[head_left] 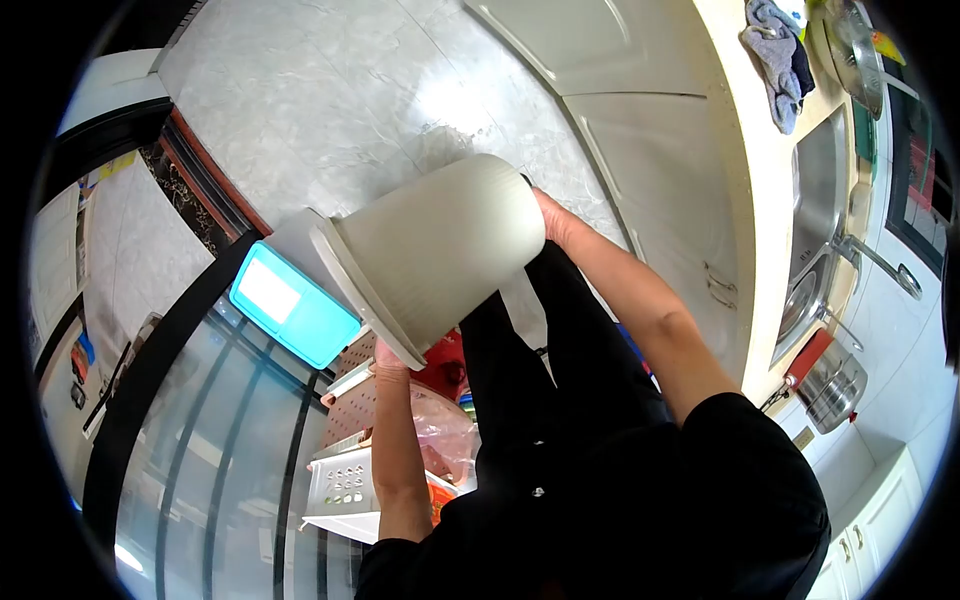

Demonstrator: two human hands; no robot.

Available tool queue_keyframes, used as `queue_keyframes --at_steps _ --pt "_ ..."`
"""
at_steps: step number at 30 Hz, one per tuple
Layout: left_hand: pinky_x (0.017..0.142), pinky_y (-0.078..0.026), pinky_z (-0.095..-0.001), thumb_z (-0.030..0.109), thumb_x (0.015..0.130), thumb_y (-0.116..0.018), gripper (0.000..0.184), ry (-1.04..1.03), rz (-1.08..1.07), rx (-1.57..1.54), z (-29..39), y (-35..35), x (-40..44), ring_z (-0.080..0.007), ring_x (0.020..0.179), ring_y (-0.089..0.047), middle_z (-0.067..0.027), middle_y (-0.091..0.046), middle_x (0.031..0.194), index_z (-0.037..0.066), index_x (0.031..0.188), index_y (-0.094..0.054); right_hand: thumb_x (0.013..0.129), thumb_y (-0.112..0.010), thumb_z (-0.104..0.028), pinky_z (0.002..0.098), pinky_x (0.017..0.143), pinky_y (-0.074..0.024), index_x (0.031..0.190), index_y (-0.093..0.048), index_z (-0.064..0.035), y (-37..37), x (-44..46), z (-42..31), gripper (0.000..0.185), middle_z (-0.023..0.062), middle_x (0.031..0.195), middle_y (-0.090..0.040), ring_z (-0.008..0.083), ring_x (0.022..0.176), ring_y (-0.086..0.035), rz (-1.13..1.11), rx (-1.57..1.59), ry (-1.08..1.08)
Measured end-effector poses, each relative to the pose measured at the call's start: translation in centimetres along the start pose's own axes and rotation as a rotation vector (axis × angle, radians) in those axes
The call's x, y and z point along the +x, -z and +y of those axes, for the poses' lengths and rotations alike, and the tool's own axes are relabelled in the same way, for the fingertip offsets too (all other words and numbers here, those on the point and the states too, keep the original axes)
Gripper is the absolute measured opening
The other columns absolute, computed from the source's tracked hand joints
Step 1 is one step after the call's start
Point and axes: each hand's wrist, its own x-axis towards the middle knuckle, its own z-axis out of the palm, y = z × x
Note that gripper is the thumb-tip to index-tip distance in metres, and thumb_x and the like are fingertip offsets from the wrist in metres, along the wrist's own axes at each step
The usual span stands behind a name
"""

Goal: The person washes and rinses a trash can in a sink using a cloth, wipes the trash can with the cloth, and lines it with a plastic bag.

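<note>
A large off-white bin is tipped on its side in front of my legs, its rimmed end toward the lower left and its rounded base toward the upper right. At the rim's lower end is my left hand, gripping the edge, its fingers mostly behind the bin. My right hand holds the base end, with most of its fingers out of sight behind it. Next to the rim is a turquoise-edged container with a white label.
White cabinets and a counter with a sink run along the right. A cloth lies on the counter. Glass door panels and a white perforated basket stand at the lower left. Grey tiled floor lies ahead.
</note>
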Motion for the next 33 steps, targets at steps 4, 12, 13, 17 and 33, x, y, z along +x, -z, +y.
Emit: queue_keyframes --at_steps 4,12,13,17,33 --pt "0.094 -0.042 -0.0455 0.036 0.092 -0.042 0.048 -0.107 -0.073 0.044 1.2 0.6 1.1 -0.0317 0.113 -0.049 -0.0117 -0.048 0.128 0.006 0.130 -0.041 0.086 -0.055 -0.031 0.0336 0.082 -0.0489 0.117 -0.053 -0.0060 -0.7 1.0 0.3 0.041 0.0081 0.107 -0.061 0.0165 0.095 -0.060 0.097 -0.191 -0.071" --pt "0.081 -0.052 -0.0434 0.031 0.091 -0.040 0.044 -0.057 -0.329 -0.168 1.3 4.9 3.1 -0.0331 0.110 -0.051 -0.0152 -0.050 0.124 0.006 0.128 -0.041 0.089 -0.044 -0.046 0.0406 0.095 -0.0410 0.124 -0.048 -0.0112 -3.9 2.9 3.0 0.050 0.0064 0.125 -0.051 0.0203 0.113 -0.050 -0.100 0.280 -0.112" --pt "0.071 -0.053 -0.0385 0.024 0.090 -0.041 0.042 -0.082 -0.248 -0.240 0.9 4.8 3.8 -0.0332 0.111 -0.050 -0.0167 -0.046 0.127 0.004 0.128 -0.039 0.089 -0.042 -0.049 0.0439 0.096 -0.0394 0.125 -0.047 -0.0122 -4.4 3.2 3.7 0.052 0.0059 0.127 -0.049 0.0220 0.116 -0.048 -0.179 0.394 -0.080" --pt "0.065 -0.056 -0.0328 0.000 0.085 -0.044 0.045 -0.238 0.023 -0.199 0.5 3.5 6.3 -0.0333 0.114 -0.047 -0.0202 -0.043 0.129 -0.004 0.128 -0.035 0.087 -0.038 -0.056 0.0515 0.096 -0.0364 0.127 -0.044 -0.0140 -7.8 5.2 5.8 0.058 0.0052 0.129 -0.048 0.0252 0.118 -0.045 -0.091 0.394 -0.032" --pt "0.074 -0.048 -0.0380 0.003 0.083 -0.051 0.016 -0.410 0.506 0.069 10.0 6.8 18.6 -0.0270 0.086 -0.056 -0.0138 -0.057 0.097 -0.003 0.098 -0.052 0.084 -0.062 -0.031 0.0455 0.067 -0.0562 0.113 -0.052 0.0004 -2.6 5.2 7.8 0.044 0.0124 0.102 -0.060 0.0264 0.088 -0.062 0.288 0.067 0.281"
